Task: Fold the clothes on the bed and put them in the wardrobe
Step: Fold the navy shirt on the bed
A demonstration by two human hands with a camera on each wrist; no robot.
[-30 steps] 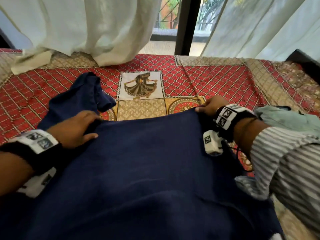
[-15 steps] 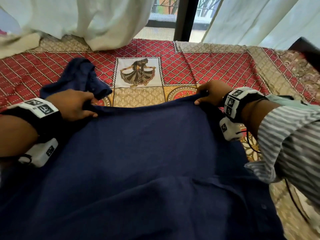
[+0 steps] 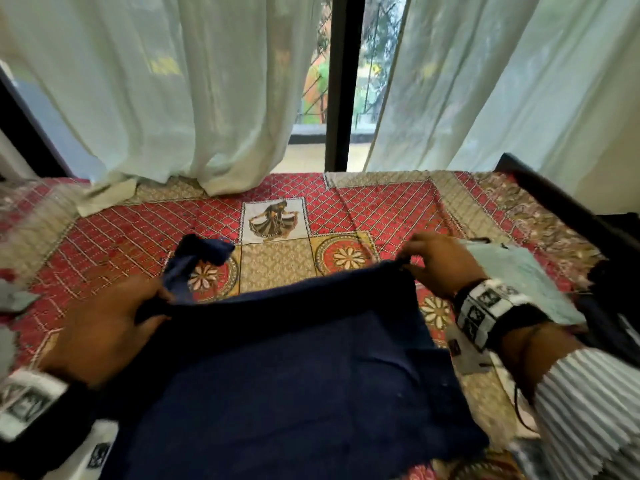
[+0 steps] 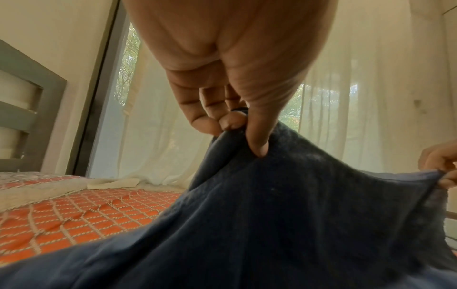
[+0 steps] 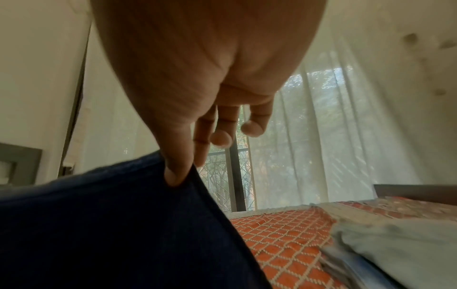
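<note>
both hands are lifting now — the left hand [image 3: 104, 327] is pinching the far edge of the navy garment [image 3: 294, 375] at about nine o'clock, thumb on top and fingers curled underneath, and the right hand [image 3: 440, 261] is pinching the other far corner at about two o'clock between thumb and forefinger, the remaining fingers [image 5: 252, 128] hanging loose behind. a second ago that edge was lying flat on the bedspread [image 3: 381, 209] with the hands pressing down on it; now it is coming up off the bed and stretching taut between the two grips, sagging a little in the middle, while the near part of the cloth is still lying on the bed towards six o'clock. one sleeve [image 3: 201, 254] is flopping out beyond the left grip at around eleven o'clock, loose and untucked. so the smoothing looks finished and a fold is getting under way, probably the far half being brought back towards the person. that stray sleeve may need tucking in before the fold sits clean. over at three o'clock a pale green garment [image 3: 512, 271] is lying beside the right wrist, so i'm judging there is more to fold. no wardrobe is showing in any view, and sheer curtains [image 3: 173, 98] are hanging at twelve o'clock.
</note>
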